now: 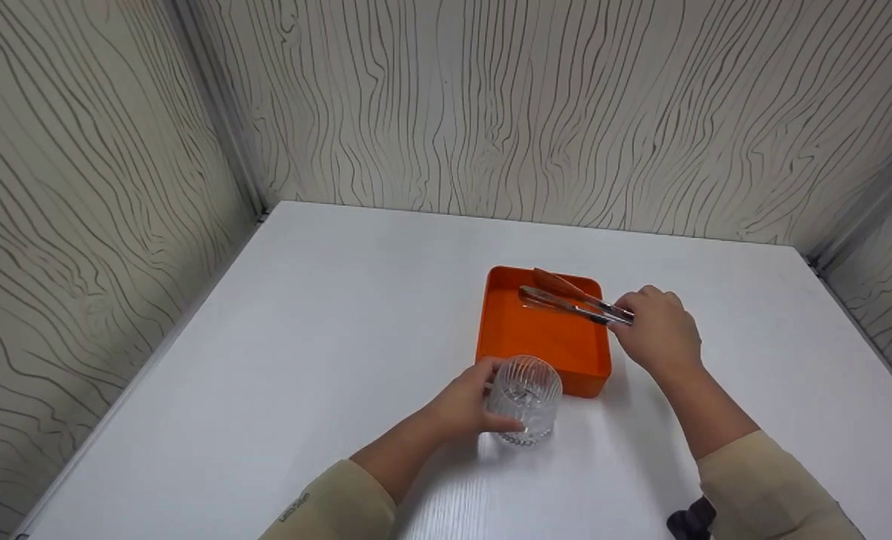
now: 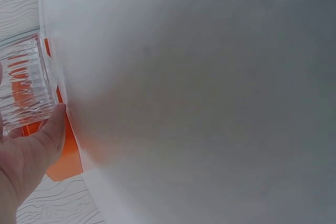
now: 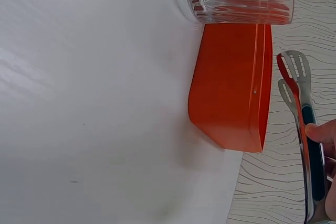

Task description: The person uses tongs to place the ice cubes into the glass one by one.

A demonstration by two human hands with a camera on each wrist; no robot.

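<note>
A clear ribbed glass cup (image 1: 532,394) is at the near side of an orange rectangular box (image 1: 539,341). My left hand (image 1: 457,405) holds it from the left, thumb in front; in the left wrist view only part of that hand (image 2: 31,156) shows beside the ribbed wall. Metal serving tongs (image 1: 566,303) hang over the box, gripped near their handle end by my right hand (image 1: 659,330). Their slotted tips (image 3: 295,69) stand slightly apart in the right wrist view, with nothing seen between them. Whether the cup's base touches the table is unclear.
Everything is on a white table (image 1: 340,322) with wood-grain panels (image 1: 446,105) behind and at both sides. A small dark object (image 1: 689,520) lies by the right sleeve at the near edge of view.
</note>
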